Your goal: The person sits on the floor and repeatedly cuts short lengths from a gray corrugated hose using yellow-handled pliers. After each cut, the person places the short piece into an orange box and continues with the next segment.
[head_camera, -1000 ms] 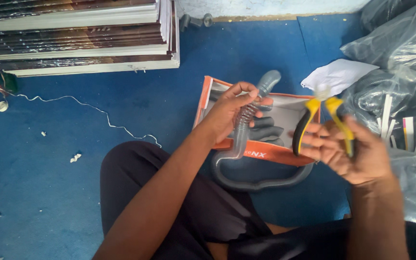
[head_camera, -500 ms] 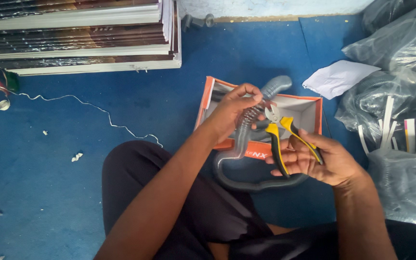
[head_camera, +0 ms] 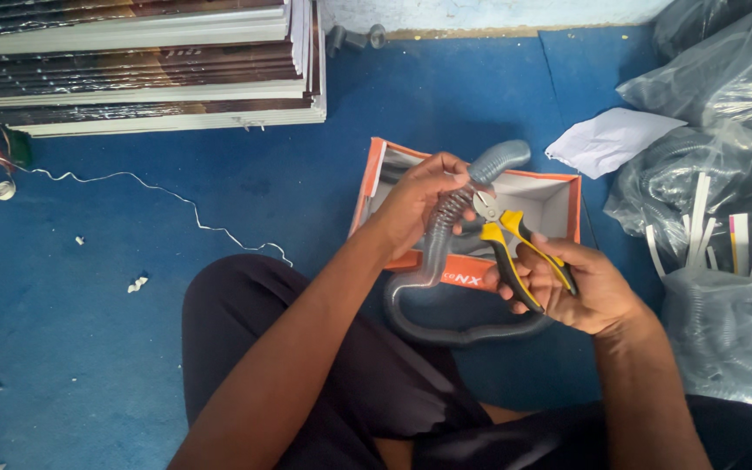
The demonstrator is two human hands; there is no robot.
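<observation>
My left hand [head_camera: 424, 202] grips a grey corrugated hose [head_camera: 435, 261] near its upper end, where bare wire coil shows. The hose loops down and around below the box [head_camera: 567, 202]. My right hand [head_camera: 580, 292] holds yellow-and-black cutting pliers [head_camera: 515, 244] by the handles. The plier jaws point up-left and sit right at the hose, just under my left fingers. Both hands are over an open orange-and-white cardboard box lying on the blue floor.
A stack of flat panels [head_camera: 141, 65] lies at the back left. A thin white wire [head_camera: 167, 196] trails across the floor. A white paper sheet [head_camera: 611, 139] and clear plastic bags of hoses [head_camera: 724, 174] sit at the right. My dark-trousered legs [head_camera: 306, 365] fill the foreground.
My right hand has brought the pliers from the right side leftward to the hose, with the jaws now at the coil. My left hand has kept its hold on the hose.
</observation>
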